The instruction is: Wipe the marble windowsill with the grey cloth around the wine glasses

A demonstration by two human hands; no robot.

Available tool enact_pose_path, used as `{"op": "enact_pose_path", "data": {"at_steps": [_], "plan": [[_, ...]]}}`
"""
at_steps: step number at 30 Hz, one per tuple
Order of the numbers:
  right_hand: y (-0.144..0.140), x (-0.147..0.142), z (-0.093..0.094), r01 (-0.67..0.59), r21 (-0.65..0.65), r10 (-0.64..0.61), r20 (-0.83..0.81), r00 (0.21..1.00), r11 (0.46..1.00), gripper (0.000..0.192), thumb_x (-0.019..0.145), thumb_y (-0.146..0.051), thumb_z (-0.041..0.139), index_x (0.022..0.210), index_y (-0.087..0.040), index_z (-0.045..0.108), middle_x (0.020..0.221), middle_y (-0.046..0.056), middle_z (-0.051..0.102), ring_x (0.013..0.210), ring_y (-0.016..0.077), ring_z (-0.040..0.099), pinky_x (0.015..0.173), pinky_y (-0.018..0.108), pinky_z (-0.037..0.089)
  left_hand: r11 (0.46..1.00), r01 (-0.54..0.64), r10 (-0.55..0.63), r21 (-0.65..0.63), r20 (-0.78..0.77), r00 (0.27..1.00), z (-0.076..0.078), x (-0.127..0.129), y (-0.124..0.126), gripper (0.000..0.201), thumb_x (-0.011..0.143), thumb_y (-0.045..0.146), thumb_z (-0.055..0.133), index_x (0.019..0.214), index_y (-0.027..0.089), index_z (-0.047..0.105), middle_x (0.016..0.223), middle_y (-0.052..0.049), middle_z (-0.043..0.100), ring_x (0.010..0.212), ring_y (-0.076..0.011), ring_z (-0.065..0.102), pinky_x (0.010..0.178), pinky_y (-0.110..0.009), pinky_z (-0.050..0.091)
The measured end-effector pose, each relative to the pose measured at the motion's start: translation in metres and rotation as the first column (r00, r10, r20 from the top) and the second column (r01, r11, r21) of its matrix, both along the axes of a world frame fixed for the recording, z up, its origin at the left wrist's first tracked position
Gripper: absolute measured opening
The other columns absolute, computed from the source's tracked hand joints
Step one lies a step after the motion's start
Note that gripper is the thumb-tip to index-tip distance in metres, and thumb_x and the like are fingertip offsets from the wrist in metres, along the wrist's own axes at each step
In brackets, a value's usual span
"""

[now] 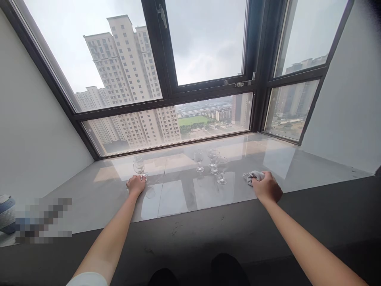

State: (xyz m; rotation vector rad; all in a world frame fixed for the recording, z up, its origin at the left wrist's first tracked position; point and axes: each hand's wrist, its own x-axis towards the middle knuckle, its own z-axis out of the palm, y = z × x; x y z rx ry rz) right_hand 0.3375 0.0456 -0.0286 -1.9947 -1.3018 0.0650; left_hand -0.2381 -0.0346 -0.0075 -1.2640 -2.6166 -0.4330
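On a glossy stone windowsill (pixel 184 198) stand several clear stemmed glasses. My left hand (pixel 135 185) rests at the foot of the leftmost glass (pixel 139 167), fingers closed around its base. A second glass stands just behind that one. My right hand (pixel 267 186) presses down on a crumpled grey cloth (pixel 252 176) lying on the sill. Three more glasses stand between my hands: one (pixel 199 159) in the middle, and two (pixel 222 169) closer to the cloth.
A large dark-framed window (pixel 208 91) rises behind the sill, with tower blocks outside. White walls close in both sides. A dark ledge (pixel 208 234) runs below the sill's front edge. A striped object (pixel 6 214) sits at far left.
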Motion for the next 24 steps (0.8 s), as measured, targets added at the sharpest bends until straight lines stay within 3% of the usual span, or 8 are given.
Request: {"op": "enact_pose_path", "data": {"at_steps": [7, 14, 24], "plan": [[-0.002, -0.0016, 0.0034, 0.001, -0.013, -0.001, -0.003, 1.0, 1.0, 0.04, 0.08, -0.045, 0.051, 0.113, -0.022, 0.056, 0.107, 0.01, 0.064, 0.079, 0.0216, 0.059, 0.061, 0.03, 0.037, 1.0, -0.027, 0.027, 0.012, 0.036, 0.999, 0.0042, 0.0041, -0.0029, 0.048, 0.085, 0.048, 0.039, 0.115, 0.019, 0.063, 0.127, -0.016, 0.056, 0.12, -0.0332, 0.046, 0.102, -0.047, 0.029], [-0.003, -0.0016, 0.0037, -0.001, -0.024, 0.001, 0.0, 1.0, 1.0, 0.04, 0.081, -0.045, 0.05, 0.113, -0.023, 0.056, 0.105, 0.009, 0.063, 0.077, 0.0212, 0.058, 0.061, 0.029, 0.037, 0.999, -0.051, 0.051, -0.008, 0.033, 0.998, 0.0051, 0.0032, -0.0029, 0.044, 0.085, 0.048, 0.037, 0.105, 0.02, 0.065, 0.121, -0.016, 0.058, 0.116, -0.0325, 0.049, 0.1, -0.046, 0.031], [-0.0021, -0.0009, 0.0019, -0.003, -0.021, 0.003, 0.0, 1.0, 1.0, 0.041, 0.081, -0.045, 0.049, 0.114, -0.022, 0.056, 0.106, 0.01, 0.063, 0.077, 0.0218, 0.058, 0.062, 0.03, 0.039, 0.998, -0.06, 0.06, -0.004, 0.03, 0.998, 0.0048, 0.0031, -0.0032, 0.049, 0.085, 0.049, 0.035, 0.112, 0.019, 0.062, 0.121, -0.016, 0.057, 0.117, -0.0332, 0.048, 0.099, -0.047, 0.031]]}}
